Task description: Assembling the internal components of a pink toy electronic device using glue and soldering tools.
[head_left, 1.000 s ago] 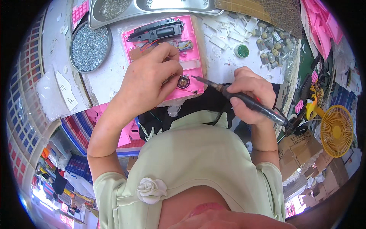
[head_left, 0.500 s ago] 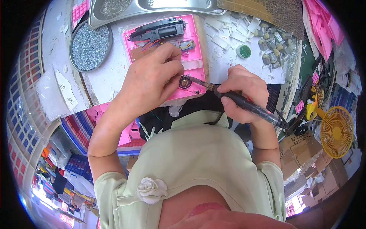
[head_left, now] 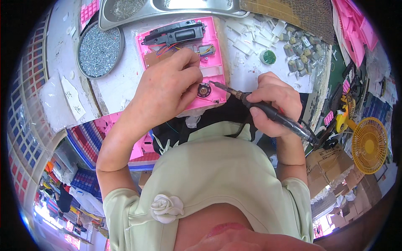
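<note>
A pink plastic housing point(head_left: 217, 85) lies on the bench in front of me, with a black module point(head_left: 176, 34), a small motor point(head_left: 206, 50) and coloured wires inside. Near its lower right corner sits a small round speaker point(head_left: 204, 90). My left hand point(head_left: 169, 81) rests over the housing, fingers curled and pinched beside the speaker; what they pinch is hidden. In my right hand point(head_left: 274, 102) is a black-handled soldering iron point(head_left: 268, 112), gripped like a pen. Its metal tip points left and ends just above and right of the speaker, seemingly apart from it.
A round tray of screws point(head_left: 100, 52) stands at the left, below a metal tray point(head_left: 167, 10). White plastic parts point(head_left: 264, 33), a green-topped round container point(head_left: 268, 57) and several small motors point(head_left: 301, 52) lie at the right. A yellow fan point(head_left: 369, 144) stands far right.
The soldering iron has moved right in my right hand, its tip drawing back from the speaker. My left hand has stayed nearly in place.
</note>
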`<action>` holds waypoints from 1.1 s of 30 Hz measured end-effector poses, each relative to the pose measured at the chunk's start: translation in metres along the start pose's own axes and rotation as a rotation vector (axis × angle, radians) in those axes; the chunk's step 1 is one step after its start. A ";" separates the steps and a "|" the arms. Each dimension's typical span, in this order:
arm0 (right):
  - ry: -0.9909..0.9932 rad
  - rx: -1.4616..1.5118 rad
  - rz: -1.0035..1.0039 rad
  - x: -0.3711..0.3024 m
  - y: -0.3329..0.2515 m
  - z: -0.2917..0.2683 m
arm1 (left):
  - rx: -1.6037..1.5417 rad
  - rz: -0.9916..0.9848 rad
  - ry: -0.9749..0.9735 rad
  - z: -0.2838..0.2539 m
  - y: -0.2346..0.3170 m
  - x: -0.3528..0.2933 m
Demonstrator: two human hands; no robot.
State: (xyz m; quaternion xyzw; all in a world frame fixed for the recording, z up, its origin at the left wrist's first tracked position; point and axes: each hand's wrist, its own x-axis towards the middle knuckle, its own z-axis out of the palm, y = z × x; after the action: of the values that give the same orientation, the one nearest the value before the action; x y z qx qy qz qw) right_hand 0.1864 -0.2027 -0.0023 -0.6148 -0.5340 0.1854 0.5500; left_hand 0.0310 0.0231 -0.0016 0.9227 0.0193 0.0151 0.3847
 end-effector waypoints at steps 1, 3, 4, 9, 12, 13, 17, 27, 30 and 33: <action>-0.003 0.002 0.004 0.000 0.000 -0.002 | 0.008 0.005 -0.004 -0.001 0.000 0.000; 0.000 0.003 0.008 0.000 -0.001 -0.003 | 0.019 0.016 -0.012 -0.002 0.001 0.001; 0.006 0.003 0.007 0.000 -0.001 -0.004 | 0.021 0.021 -0.017 -0.004 0.001 0.001; 0.021 0.000 -0.005 -0.002 0.000 -0.004 | 0.034 0.027 -0.027 -0.006 0.004 0.001; 0.026 0.002 -0.008 -0.002 0.001 -0.004 | 0.026 0.013 -0.031 -0.007 0.004 -0.001; 0.027 0.002 -0.009 -0.002 0.001 -0.003 | 0.029 0.017 -0.033 -0.008 0.004 -0.001; 0.028 -0.007 -0.022 -0.001 0.001 -0.004 | -0.029 0.032 0.011 -0.004 0.002 -0.003; 0.039 0.006 -0.044 0.000 0.002 -0.006 | 0.038 0.120 0.070 -0.004 -0.006 -0.007; 0.036 0.007 -0.052 0.000 0.002 -0.006 | 0.014 0.121 0.045 -0.005 -0.007 -0.006; 0.043 0.005 -0.038 -0.001 0.001 -0.007 | 0.001 0.151 0.014 -0.009 -0.011 -0.004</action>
State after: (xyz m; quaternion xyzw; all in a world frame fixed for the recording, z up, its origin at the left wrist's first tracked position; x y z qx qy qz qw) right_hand 0.1921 -0.2063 -0.0012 -0.6069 -0.5332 0.1630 0.5664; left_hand 0.0265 0.0373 -0.0035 0.9216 -0.0477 0.0504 0.3820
